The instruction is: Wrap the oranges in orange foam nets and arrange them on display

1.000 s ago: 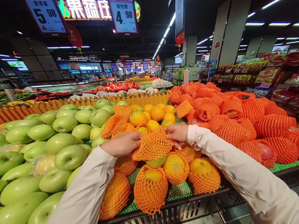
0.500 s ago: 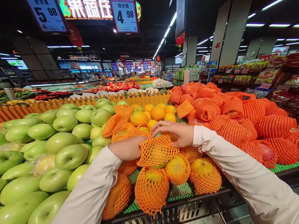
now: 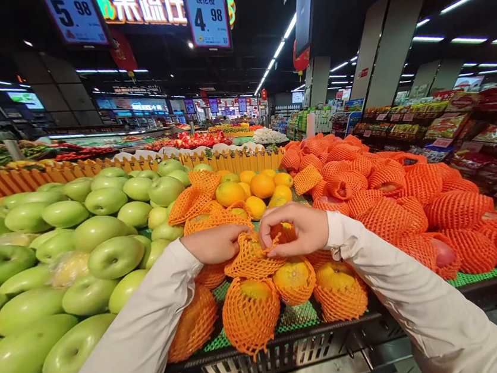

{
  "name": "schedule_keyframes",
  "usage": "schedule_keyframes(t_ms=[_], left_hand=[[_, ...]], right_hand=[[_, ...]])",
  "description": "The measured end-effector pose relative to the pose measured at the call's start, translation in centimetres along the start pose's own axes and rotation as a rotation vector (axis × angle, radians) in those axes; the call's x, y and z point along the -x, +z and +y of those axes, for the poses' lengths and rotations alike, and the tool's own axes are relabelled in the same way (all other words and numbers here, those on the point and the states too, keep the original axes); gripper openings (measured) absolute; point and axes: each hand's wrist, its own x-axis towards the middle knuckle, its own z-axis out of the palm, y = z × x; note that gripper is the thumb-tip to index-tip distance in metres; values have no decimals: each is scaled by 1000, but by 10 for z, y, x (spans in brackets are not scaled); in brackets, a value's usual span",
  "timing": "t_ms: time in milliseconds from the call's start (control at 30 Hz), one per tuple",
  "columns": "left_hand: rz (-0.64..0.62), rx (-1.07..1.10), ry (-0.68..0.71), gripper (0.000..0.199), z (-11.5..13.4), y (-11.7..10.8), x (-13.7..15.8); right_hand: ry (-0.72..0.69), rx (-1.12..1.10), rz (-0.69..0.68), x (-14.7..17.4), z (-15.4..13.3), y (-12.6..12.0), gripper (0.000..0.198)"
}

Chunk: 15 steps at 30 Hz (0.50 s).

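An orange foam net sleeve [image 3: 252, 263] sits bunched in the middle of the orange pile, its upper edge pulled up between my hands. My left hand [image 3: 217, 242] grips the sleeve's left upper edge with fingers closed; their tips are partly hidden. From the right, my right hand [image 3: 303, 227] pinches the rim between thumb and fingers. Whatever fruit the sleeve wraps is mostly covered. Just in front are a netted orange [image 3: 292, 275], another netted orange [image 3: 251, 313] and a third netted orange [image 3: 340, 291] at the tray's edge.
Green apples [image 3: 115, 259] fill the left side. Red-netted fruit [image 3: 395, 211] is heaped on the right. Bare oranges [image 3: 261, 186] lie behind my hands, before a low yellow picket fence [image 3: 246, 161]. A black slatted tray edge [image 3: 294, 353] runs along the front.
My right hand has come down and closed its fingers on the sleeve's rim. The sleeve's top is now gathered upward, where before it lay spread over the fruit. My left hand stays about there.
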Motion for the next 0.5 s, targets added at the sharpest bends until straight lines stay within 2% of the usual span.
schedule_keyframes(t_ms=[67,133,267,333,500], left_hand=[[-33,-35,-57,50,1,0,0],[-55,-64,-111,54,4,-2,0],[-77,-40,-112,45,10,-3,0],[-74,-3,-80,41,9,-2,0],[-63,97,-5,36,1,1,-2]], right_hand=[[73,-75,-105,2,-2,0,50],[191,-56,-179,1,-4,-1,52],[448,202,-64,-4,-9,-3,37],[482,249,-19,-5,-13,-2,36],[451,406,-11,-5,-19,15,64]])
